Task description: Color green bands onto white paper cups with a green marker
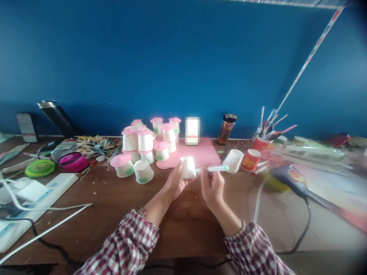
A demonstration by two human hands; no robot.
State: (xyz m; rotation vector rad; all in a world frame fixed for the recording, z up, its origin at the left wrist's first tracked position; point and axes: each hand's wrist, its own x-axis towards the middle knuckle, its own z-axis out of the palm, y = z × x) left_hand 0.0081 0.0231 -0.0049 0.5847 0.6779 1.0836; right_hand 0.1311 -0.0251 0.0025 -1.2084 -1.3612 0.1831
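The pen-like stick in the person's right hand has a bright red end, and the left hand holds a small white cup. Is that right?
Not quite: the head view shows that the end of the pen-like stick is green, not red. The stick is in the right hand, and the left hand does hold a small white cup.

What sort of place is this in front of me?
Probably a craft table: a white paper cup is being held, pink-topped cups stand nearby, and a red container holds sticks.
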